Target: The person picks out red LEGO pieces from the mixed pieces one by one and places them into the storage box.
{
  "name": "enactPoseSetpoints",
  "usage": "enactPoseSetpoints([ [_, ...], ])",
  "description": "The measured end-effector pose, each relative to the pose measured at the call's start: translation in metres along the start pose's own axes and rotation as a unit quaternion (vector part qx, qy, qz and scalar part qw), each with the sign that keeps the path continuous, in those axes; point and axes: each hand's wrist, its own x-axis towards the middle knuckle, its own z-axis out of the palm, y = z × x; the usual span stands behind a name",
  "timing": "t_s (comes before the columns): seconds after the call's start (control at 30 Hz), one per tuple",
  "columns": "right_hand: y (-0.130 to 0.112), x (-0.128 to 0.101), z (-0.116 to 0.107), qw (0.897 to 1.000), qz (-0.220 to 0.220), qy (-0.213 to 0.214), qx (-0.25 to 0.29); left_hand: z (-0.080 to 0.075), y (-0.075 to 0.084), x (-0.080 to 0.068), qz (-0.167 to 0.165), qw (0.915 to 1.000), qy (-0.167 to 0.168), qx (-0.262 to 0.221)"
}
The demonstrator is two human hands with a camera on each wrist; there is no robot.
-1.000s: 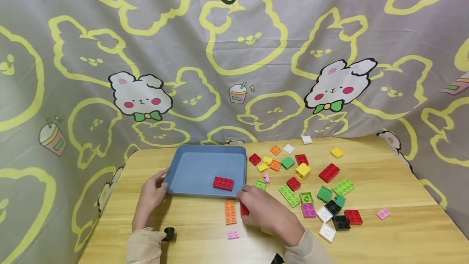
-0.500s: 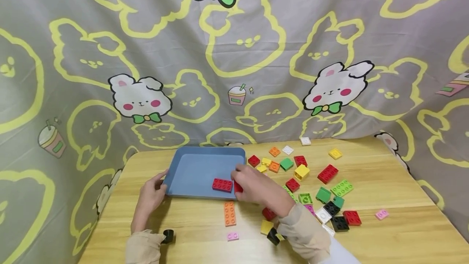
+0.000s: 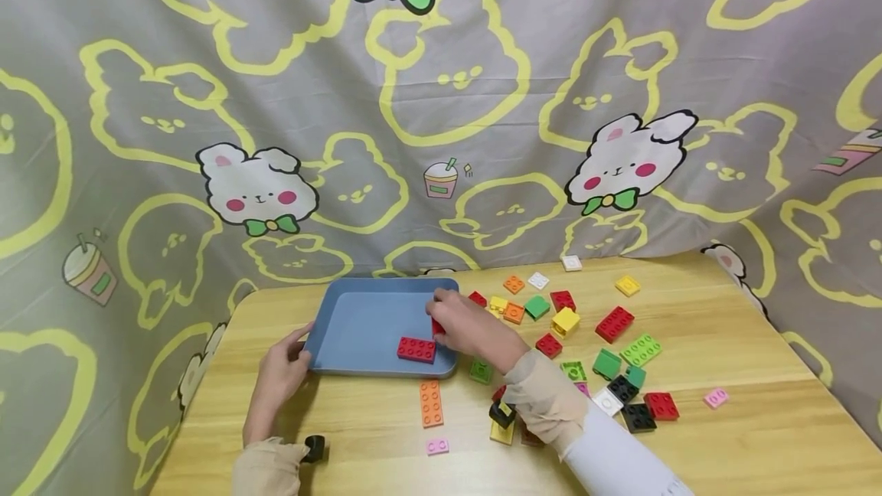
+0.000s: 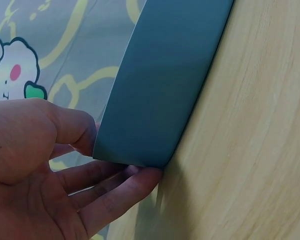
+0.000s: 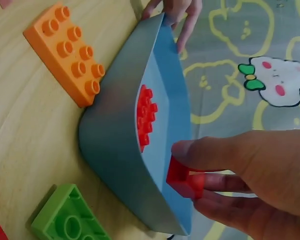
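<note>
A blue tray (image 3: 361,324) lies on the wooden table. My left hand (image 3: 284,366) holds its near left corner; in the left wrist view the thumb is by the rim and the fingers (image 4: 122,197) lie against the tray's end wall. Over the tray's right part, my right hand (image 3: 472,325) pinches a red toy brick (image 5: 182,177) between thumb and fingers. Most of that brick is hidden by the hand in the head view. Another red brick (image 3: 416,350), with two rows of studs, lies inside the tray near its front edge.
An orange brick (image 3: 431,404) and a small pink brick (image 3: 437,446) lie in front of the tray. To the right spread several loose bricks, among them a yellow block (image 3: 565,321), a long red brick (image 3: 615,324) and a black one (image 3: 639,418). A patterned curtain (image 3: 386,197) hangs behind.
My right hand has carried the red brick from the table beside the orange brick, up over the tray's right rim and farther back. The left hand keeps its place on the tray.
</note>
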Motion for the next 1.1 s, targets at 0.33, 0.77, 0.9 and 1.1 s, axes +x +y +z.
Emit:
enactPoseSetpoints([
  [0.33,0.009,0.019,0.010,1.000,-0.004,-0.004,-0.024,0.000,-0.001,0.002,0.003,1.0000,0.000,-0.002],
  [0.77,0.010,0.037,0.021,0.999,0.008,-0.044,-0.027,0.002,-0.003,0.002,0.000,1.0000,0.003,-0.004],
  [0.9,0.009,0.039,0.023,0.998,0.007,-0.059,-0.029,0.001,-0.003,0.002,-0.001,1.0000,0.001,-0.009],
  [1.1,0.008,0.042,0.025,0.998,0.006,-0.059,-0.031,0.001,-0.002,0.003,-0.002,0.9999,0.004,-0.011],
])
